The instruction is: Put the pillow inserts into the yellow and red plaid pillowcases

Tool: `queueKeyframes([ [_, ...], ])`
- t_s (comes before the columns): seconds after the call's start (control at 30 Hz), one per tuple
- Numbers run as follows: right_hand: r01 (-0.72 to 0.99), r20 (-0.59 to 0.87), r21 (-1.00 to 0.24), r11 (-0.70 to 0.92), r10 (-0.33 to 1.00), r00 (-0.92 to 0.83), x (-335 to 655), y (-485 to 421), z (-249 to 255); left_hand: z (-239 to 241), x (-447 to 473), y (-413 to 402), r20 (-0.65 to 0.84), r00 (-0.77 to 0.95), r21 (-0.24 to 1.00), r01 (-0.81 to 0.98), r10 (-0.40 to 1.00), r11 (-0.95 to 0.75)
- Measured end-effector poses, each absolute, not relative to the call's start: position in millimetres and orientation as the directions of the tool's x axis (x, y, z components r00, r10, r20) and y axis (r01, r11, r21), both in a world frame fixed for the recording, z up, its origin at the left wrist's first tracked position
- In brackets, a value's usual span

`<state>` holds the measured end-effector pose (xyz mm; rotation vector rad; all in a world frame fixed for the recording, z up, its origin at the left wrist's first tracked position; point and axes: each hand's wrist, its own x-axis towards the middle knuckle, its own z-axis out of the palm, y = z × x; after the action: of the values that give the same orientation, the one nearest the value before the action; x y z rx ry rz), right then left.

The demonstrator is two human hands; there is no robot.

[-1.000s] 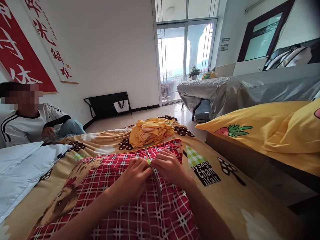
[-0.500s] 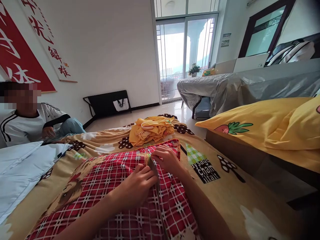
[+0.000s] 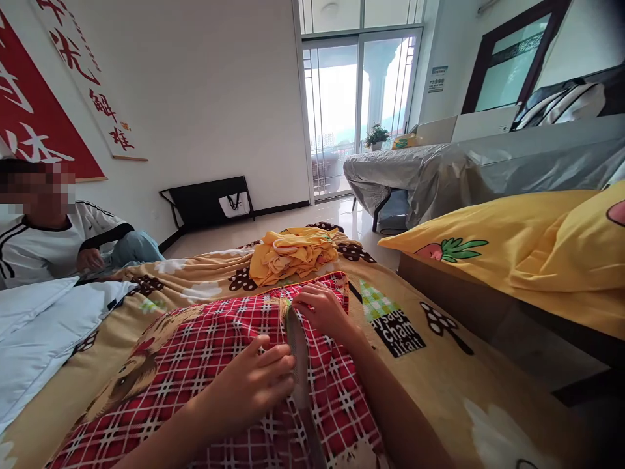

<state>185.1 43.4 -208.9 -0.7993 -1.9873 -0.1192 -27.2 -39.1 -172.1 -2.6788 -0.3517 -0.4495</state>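
Note:
A red-and-white plaid pillowcase (image 3: 224, 352) with a printed brown animal lies flat in front of me. A long slit with grey showing inside (image 3: 299, 365) runs down it between my hands. At the slit's far end, my right hand (image 3: 319, 309) pinches the fabric edge; a small yellow-green bit shows beside its fingertips. My left hand (image 3: 261, 378) hovers over or rests on the plaid just left of the slit, its fingers loosely bent and apart. Whether its fingertips touch the edge, I cannot tell.
Beneath lies a tan patterned blanket (image 3: 439, 391). A crumpled yellow cloth (image 3: 293, 254) sits beyond the pillowcase. White pillows (image 3: 53, 319) lie left, near a seated person (image 3: 63, 241). On the right, a yellow carrot-print pillow (image 3: 527, 241) rests above a brown box. Behind stands a plastic-covered table (image 3: 415, 159).
My left hand has drawn back toward me along the slit and its fingers have loosened, so more of the slit shows. The right hand stays at the far end.

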Motion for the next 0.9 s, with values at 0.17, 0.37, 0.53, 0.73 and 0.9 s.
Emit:
queueKeyframes([
  [0.17,0.567,0.796,-0.244,0.786,0.497,-0.346,184,44,-210,-182,-28,-45,0.501,0.865,-0.489,0.280,-0.004,-0.827],
  [0.37,0.568,0.786,-0.269,0.778,0.518,-0.338,184,43,-211,-190,-21,-43,0.459,0.885,-0.545,0.212,-0.078,-0.811],
  [0.53,0.544,0.778,-0.291,0.787,0.526,-0.344,184,44,-211,-198,-18,-41,0.405,0.908,-0.537,0.138,-0.111,-0.832],
  [0.73,0.542,0.787,-0.278,0.793,0.512,-0.344,185,46,-212,-205,-23,-43,0.442,0.897,-0.512,0.246,-0.008,-0.823],
  [0.9,0.549,0.788,-0.265,0.792,0.507,-0.350,184,46,-212,-198,-27,-45,0.386,0.916,-0.374,0.263,0.109,-0.889],
])
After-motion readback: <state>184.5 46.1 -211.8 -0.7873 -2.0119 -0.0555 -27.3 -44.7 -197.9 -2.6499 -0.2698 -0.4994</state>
